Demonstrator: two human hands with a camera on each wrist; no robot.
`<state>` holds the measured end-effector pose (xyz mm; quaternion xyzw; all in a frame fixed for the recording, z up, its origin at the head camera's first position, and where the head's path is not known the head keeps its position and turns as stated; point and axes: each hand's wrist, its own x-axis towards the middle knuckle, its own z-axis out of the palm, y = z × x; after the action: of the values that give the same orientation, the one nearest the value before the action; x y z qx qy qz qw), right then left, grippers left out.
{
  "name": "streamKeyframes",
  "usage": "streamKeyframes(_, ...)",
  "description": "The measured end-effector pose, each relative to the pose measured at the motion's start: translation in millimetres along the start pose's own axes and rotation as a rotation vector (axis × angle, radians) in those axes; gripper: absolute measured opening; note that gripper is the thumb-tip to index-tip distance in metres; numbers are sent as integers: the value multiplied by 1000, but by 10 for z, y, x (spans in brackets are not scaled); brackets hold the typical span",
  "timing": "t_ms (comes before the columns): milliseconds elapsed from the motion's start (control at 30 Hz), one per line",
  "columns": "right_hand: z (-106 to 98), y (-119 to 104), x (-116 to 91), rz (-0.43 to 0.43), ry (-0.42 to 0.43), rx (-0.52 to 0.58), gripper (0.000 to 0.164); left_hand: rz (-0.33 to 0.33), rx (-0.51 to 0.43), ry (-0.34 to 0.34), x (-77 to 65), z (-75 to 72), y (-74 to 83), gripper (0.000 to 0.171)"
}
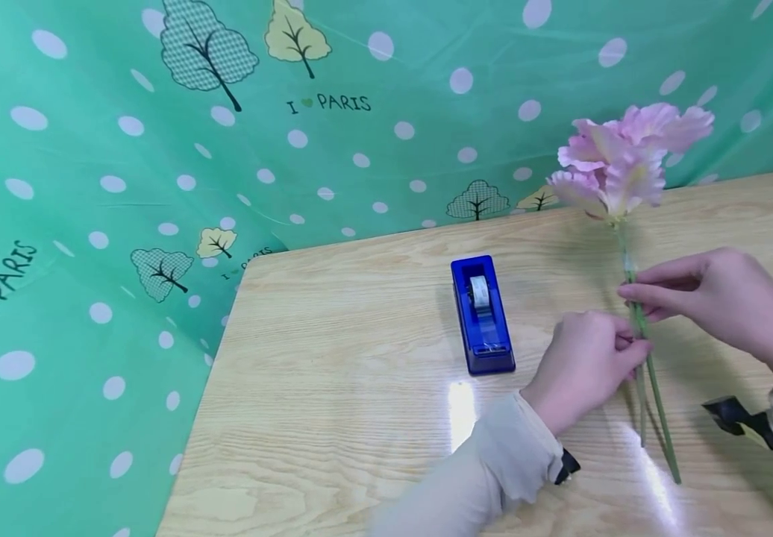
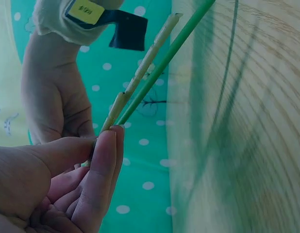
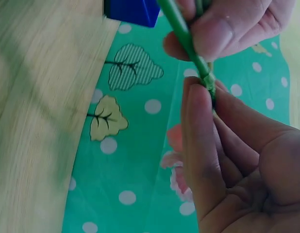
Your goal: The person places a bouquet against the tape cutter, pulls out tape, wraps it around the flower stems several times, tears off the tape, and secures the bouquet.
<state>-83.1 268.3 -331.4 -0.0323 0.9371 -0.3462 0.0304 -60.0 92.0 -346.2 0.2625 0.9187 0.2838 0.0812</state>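
Note:
Pink artificial flowers [image 1: 628, 160] stand upright above the right part of the table, their green stems [image 1: 662, 418] running down between both hands. My left hand [image 1: 588, 365] pinches the stems low down, thumb against fingers. Just above it, my right hand [image 1: 715, 298] pinches the same stems between thumb and fingertips. In the left wrist view a pale brownish stem [image 2: 145, 68] and a thicker green stem [image 2: 164, 63] spread apart beyond the fingers. The right wrist view has the green stem [image 3: 181, 34] passing through both hands, with pink petals [image 3: 179, 174] partly hidden behind the fingers.
A blue tape dispenser [image 1: 483, 321] with a roll of clear tape stands on the wooden table [image 1: 333, 388], left of the hands. A green dotted cloth [image 1: 360, 112] with printed trees hangs behind and at the left of the table.

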Motion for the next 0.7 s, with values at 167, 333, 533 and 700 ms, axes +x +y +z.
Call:
streamKeyframes(167, -33, 32, 11, 8, -4, -47, 38, -49, 36, 12, 70, 96, 71, 30)
streamKeyframes(333, -24, 48, 43, 3, -36, -77, 37, -91, 25, 13, 117, 176, 91, 28)
streamKeyframes(533, 1, 136, 96, 17, -103, -101, 39, -92, 13, 2, 154, 252, 70, 28)
streamKeyframes(700, 33, 221, 130, 25, -180, -98, 41, -131, -73, -44, 176, 296, 38, 27)
